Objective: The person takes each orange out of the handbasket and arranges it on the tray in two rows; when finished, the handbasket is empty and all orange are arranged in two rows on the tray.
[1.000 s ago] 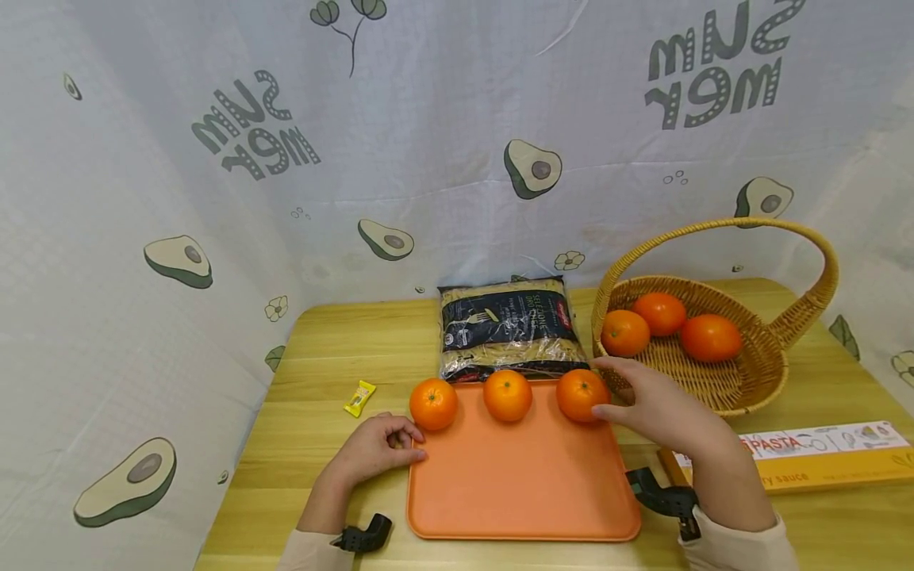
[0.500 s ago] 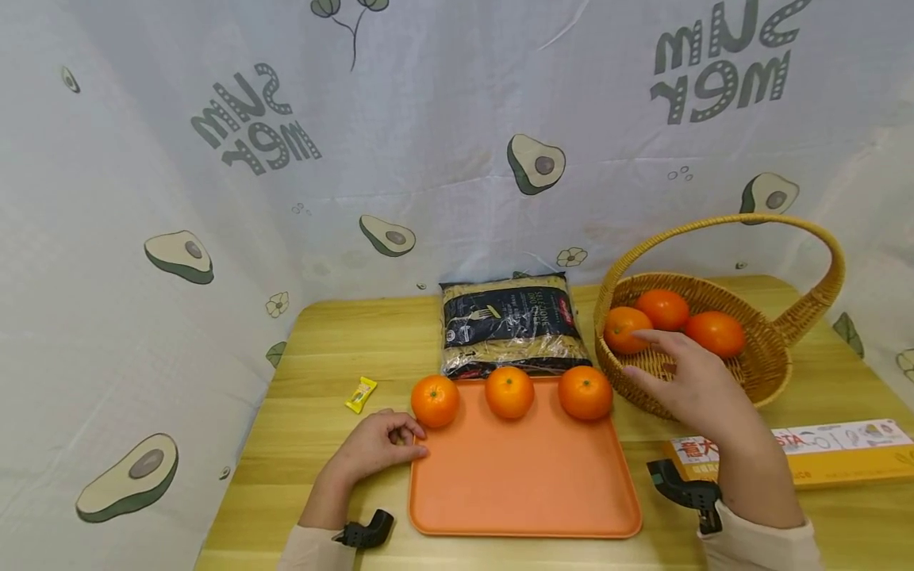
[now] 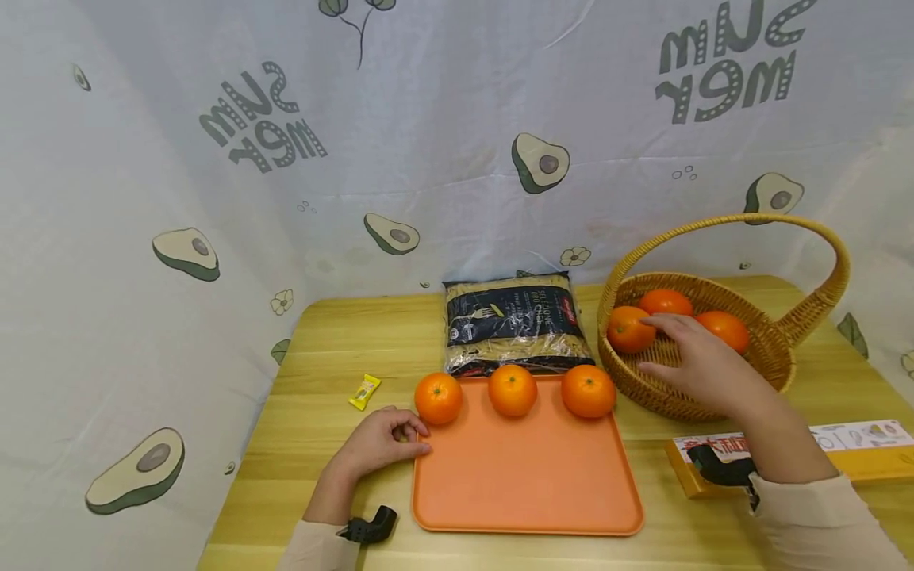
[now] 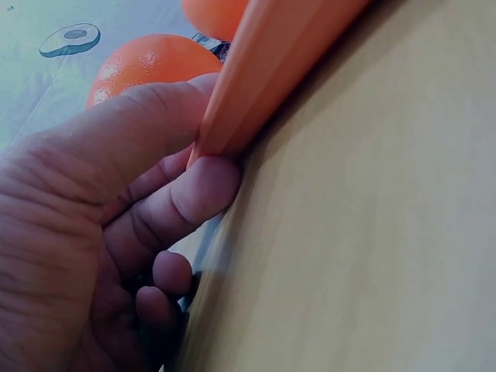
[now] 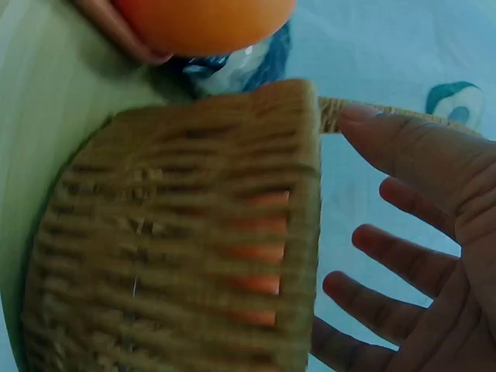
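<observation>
Well, the left hand (image 3: 382, 440) has the tray (image 3: 528, 476) pinched at its left rim between thumb and finger, while the right hand (image 3: 696, 361) holds nothing, its fingers loosely spread over the basket (image 3: 660, 396). Just by those fingertips sits the nearest fruit (image 3: 630, 331), inside the basket at its left; I can't tell whether they touch. Two others (image 3: 666, 301) lie farther in, one partly behind the hand. Three oranges (image 3: 512, 390) line the tray's far edge, in front of the pasta packet (image 3: 510, 321).

A shallow pinch on that smooth, round skin could let the fruit slip back among its neighbours, and a knuckle catching the wicker rim might shove the basket. Should the left hand tilt the tray, I'd expect the oranges to roll.

A second ago the right hand was at the tray's right-hand orange; now that orange stands free and the hand is over the basket. The left hand has kept its place.
</observation>
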A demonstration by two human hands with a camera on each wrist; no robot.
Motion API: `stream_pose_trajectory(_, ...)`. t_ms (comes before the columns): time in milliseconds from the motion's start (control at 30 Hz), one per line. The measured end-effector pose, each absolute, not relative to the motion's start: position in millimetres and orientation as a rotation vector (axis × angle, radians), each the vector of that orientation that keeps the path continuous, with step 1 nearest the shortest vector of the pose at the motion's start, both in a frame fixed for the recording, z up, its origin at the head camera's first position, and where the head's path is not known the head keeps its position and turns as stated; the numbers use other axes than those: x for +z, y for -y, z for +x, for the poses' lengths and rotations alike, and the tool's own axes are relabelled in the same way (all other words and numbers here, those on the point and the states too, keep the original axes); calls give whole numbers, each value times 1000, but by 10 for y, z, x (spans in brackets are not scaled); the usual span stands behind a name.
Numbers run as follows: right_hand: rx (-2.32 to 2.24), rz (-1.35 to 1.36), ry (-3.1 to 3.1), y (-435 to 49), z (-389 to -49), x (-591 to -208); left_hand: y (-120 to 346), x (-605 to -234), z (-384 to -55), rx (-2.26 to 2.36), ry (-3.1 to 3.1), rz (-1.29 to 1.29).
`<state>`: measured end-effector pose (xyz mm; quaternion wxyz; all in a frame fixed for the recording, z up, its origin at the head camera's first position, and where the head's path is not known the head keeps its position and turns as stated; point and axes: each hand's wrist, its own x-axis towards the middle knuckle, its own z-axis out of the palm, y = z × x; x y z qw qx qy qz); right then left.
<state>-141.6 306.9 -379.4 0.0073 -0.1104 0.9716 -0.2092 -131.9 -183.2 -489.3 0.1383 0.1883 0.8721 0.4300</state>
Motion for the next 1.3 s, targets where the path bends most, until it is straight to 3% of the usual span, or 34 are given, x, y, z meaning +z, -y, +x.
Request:
stream_pose_trajectory(767,-160,-708,-2937,-3312,-1885,-3574,1821,-4860,-1321,1249,-2510,521)
stream_pose_trajectory(1300,-298,-705,-2885,-3182,-2163,-3746,1828,-4860,-1327,1255,-2496,522)
